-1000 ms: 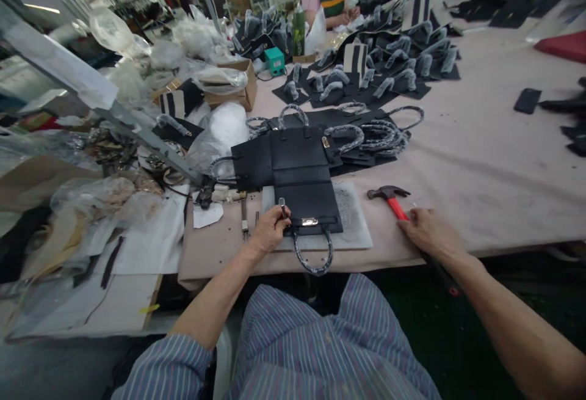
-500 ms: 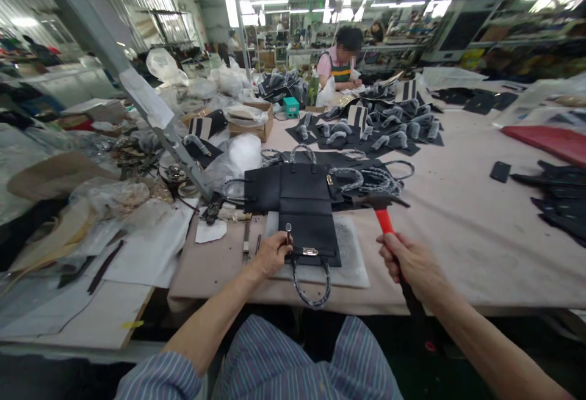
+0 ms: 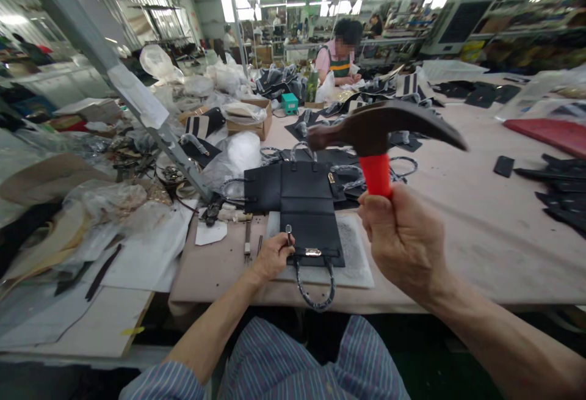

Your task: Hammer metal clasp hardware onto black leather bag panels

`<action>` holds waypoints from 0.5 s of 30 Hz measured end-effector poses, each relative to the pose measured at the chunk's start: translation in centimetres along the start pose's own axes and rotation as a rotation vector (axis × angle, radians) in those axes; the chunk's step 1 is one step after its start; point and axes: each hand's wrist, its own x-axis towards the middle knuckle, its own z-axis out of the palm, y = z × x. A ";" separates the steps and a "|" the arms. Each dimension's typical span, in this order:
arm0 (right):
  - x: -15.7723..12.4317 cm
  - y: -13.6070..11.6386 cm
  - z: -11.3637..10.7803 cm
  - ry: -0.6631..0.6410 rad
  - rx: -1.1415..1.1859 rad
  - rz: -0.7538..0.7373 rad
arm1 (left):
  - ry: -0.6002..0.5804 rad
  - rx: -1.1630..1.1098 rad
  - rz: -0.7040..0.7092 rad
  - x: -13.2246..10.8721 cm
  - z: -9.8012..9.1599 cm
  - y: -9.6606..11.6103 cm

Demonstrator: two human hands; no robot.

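My right hand (image 3: 403, 241) is wrapped round the red handle of a claw hammer (image 3: 384, 126), raised high and close to the camera. Pinched in my left hand (image 3: 274, 256) is a small metal punch (image 3: 289, 234), standing upright at the left edge of a black handbag piece (image 3: 309, 217). Its lower tip is hidden by my fingers. Beside it on the bag is a shiny metal clasp (image 3: 312, 252), and a wrapped handle (image 3: 317, 305) hangs toward me. Underneath the bag lies a pale slab (image 3: 359, 253).
Further bag parts with wrapped handles (image 3: 350, 174) lie behind. Left of the slab are a narrow tool (image 3: 247, 242) and a slanting metal post (image 3: 160, 131). A green box (image 3: 289, 104) stands further back. A co-worker (image 3: 339, 55) sits across the table (image 3: 458, 229).
My right hand has lifted the hammer up and toward the camera, so its head now covers bag parts behind. My left hand and the punch stay in nearly the same place.
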 end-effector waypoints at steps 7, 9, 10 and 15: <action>-1.2 1.8 0.1 -0.445 -0.095 -0.022 | 0.017 0.038 -0.004 -0.4 0.1 -0.4; 0.0 0.5 -0.7 -0.132 0.013 0.012 | 0.008 0.059 0.010 -0.3 0.1 -0.3; 0.5 -0.2 -0.8 0.048 0.075 0.048 | 0.004 0.068 0.012 -0.2 0.1 -0.2; -0.5 0.9 0.7 -0.110 0.070 -0.089 | -0.009 0.108 -0.005 0.0 0.2 0.3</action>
